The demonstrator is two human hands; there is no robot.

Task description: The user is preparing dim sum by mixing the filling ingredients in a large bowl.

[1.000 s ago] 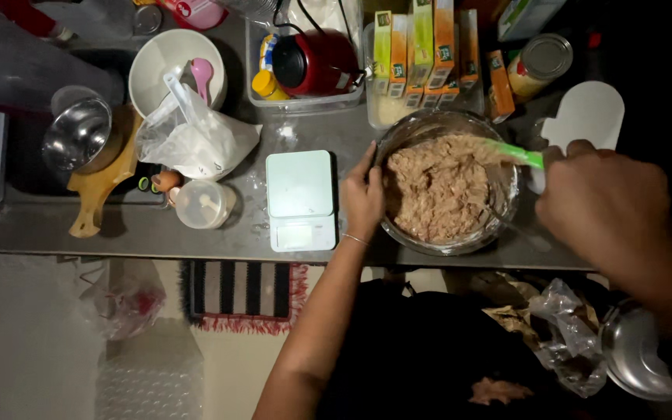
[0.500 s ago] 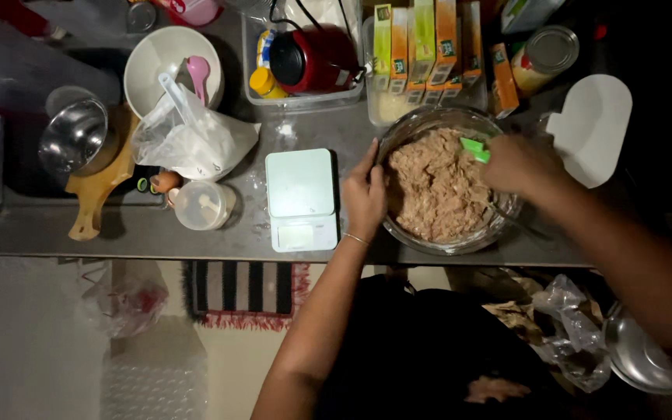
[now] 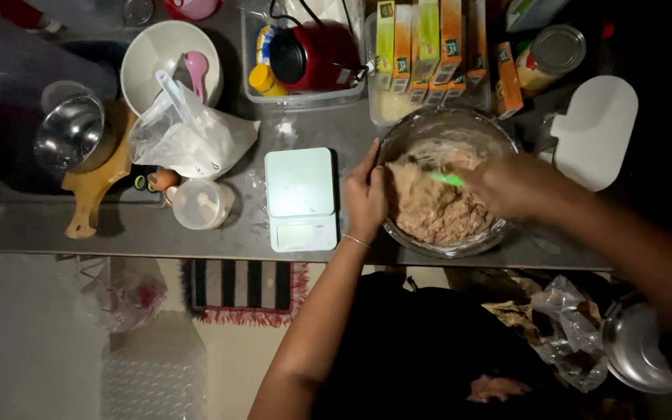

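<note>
The grey surface [image 3: 157, 233] runs across the view, its near edge facing the person. At its far left a sink [image 3: 9, 155] holds a steel bowl [image 3: 71, 136], with a wooden board [image 3: 99, 187] leaning at the sink's right edge. Toward the far edge sit a white bowl [image 3: 157, 58], a clear tub [image 3: 305, 93] carrying a red appliance [image 3: 313, 54], and a row of upright boxes [image 3: 429, 47]. A white board [image 3: 596, 132] lies near the right end.

Near the front edge, right of centre, stands a glass bowl [image 3: 449, 183] of pale brown mix [image 3: 433, 210]. The left hand [image 3: 365, 194] is clasped on the bowl's left rim, fingers curled over it. The right hand [image 3: 511, 185] reaches over the bowl from the right, clenched round a green-handled tool [image 3: 446, 179] whose end is down in the mix.

Just left of the left hand lies a white scale [image 3: 301, 198]. Further left are a plastic bag [image 3: 188, 140] and a small lidded cup [image 3: 200, 204].
</note>
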